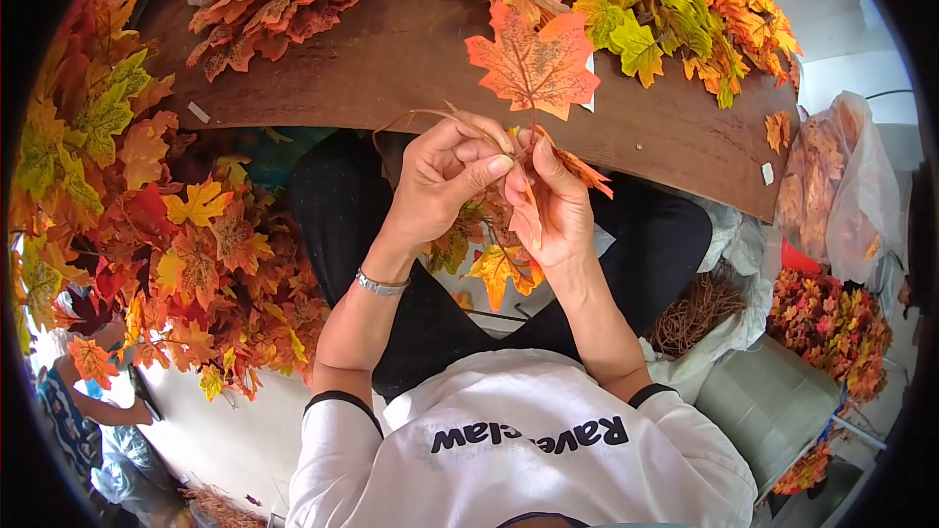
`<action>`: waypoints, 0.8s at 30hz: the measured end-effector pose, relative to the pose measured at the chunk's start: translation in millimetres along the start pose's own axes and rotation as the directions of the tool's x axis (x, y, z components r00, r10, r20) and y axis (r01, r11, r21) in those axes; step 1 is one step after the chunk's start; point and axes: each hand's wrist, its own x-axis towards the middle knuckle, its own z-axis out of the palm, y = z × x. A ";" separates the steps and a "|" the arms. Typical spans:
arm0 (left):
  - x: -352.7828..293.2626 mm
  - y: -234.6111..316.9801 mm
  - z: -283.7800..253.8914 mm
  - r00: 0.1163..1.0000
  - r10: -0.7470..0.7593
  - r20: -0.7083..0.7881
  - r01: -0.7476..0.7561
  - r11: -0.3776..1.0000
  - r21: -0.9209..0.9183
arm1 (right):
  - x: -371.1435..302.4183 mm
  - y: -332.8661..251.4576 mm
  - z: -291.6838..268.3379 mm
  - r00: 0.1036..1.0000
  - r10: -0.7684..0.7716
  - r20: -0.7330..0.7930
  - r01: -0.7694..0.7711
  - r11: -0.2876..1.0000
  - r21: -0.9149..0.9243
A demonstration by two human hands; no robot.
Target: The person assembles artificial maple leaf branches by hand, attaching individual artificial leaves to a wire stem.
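My left hand (442, 181) is closed in a pinch, thumb against forefinger, on a thin brown vine (416, 113) that loops out past the knuckles. Close beside it, my right hand (559, 215) is also closed, its fingers pressed round the stem of an orange artificial maple leaf (536, 61), which stands up over the table edge. A smaller orange leaf (584, 174) sticks out behind the right fingers. Beneath both hands hang yellow-orange leaves (504, 269), partly hidden. Exactly where vine and stem meet is covered by the fingertips.
The brown table (391, 68) carries stacks of red leaves (284, 5) and green leaves (636, 29). Leaf garlands (196, 254) crowd the left side. At right are a plastic bag of leaves (831, 176), brown vines (696, 313) in a white sack, and a grey-green bin (768, 401).
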 end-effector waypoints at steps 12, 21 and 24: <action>-0.1 3.0 3.3 0.995 -0.093 0.042 0.096 0.993 -0.071 | -6.0 1.2 3.0 0.994 -0.085 0.061 0.096 0.975 -0.202; 1.0 4.1 4.4 0.988 -0.154 -0.003 0.152 0.980 -0.127 | -2.4 -13.9 -8.6 0.996 0.053 0.076 -0.017 0.909 -0.417; 3.2 8.2 -0.6 0.980 -0.200 -0.004 0.199 0.971 0.130 | 0.6 -13.7 -13.3 0.994 -0.094 0.056 0.108 0.808 -0.580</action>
